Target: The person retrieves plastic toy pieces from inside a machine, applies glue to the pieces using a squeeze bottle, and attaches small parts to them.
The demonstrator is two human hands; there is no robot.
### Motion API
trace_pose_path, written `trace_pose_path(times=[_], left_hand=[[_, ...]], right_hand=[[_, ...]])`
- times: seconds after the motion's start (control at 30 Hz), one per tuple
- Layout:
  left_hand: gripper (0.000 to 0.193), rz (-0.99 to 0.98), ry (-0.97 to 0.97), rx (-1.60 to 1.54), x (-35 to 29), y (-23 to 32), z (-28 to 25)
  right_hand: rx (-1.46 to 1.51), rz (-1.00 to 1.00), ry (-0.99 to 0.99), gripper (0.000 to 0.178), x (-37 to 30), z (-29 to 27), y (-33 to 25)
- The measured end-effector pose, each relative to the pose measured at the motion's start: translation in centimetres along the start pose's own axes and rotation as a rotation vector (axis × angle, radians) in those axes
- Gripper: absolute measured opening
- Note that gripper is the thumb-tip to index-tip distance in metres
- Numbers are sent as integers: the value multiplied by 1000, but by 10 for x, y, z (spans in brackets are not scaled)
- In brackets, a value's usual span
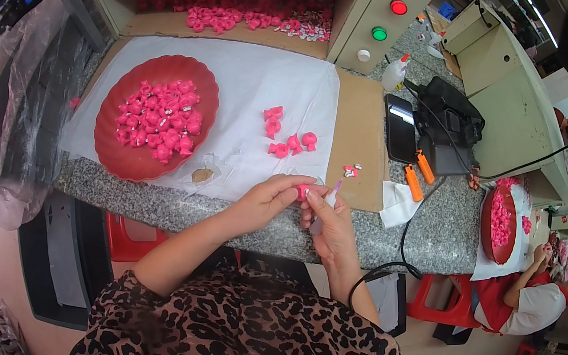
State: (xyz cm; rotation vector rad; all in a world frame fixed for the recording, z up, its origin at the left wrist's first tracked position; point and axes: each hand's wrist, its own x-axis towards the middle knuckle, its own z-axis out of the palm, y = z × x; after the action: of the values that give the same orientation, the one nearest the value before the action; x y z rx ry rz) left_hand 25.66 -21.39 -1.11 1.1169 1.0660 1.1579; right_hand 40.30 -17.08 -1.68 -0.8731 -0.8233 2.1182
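Head view: all the action sits near the front of the speckled grey counter (435,248)
Left hand (270,196): pinching a small pink piece (301,193)
Right hand (336,228): fingertips on that same piece, a slim pale tube (331,198) gripped too, purplish tip showing
Loose pink pieces (272,128): five, on white paper (239,83) just beyond
Red dish (109,115): over to the left, heaped with more

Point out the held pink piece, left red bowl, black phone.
Held pink piece (301,193): head view, middle of its visible part.
Left red bowl (109,107): head view, bare inner wall, left side.
Black phone (400,130): head view, middle of screen.
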Motion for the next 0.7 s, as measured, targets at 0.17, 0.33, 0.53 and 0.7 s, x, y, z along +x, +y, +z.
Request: trace_pose_path(times=[0.17, 0.33, 0.53, 0.7], left_hand=[[24, -230, -114, -298, 0, 12, 6], [25, -72, -18, -143, 4, -8, 3], [26, 8, 11, 210, 2, -9, -1], [27, 62, -52, -24, 3, -5, 8]], right_hand=[[-50, 13, 9, 12, -1, 4, 2], [-94, -12, 17, 11, 3, 5, 4], [-91, -38, 8, 13, 0, 5, 1], [-69, -14, 54, 13, 2, 5, 5]])
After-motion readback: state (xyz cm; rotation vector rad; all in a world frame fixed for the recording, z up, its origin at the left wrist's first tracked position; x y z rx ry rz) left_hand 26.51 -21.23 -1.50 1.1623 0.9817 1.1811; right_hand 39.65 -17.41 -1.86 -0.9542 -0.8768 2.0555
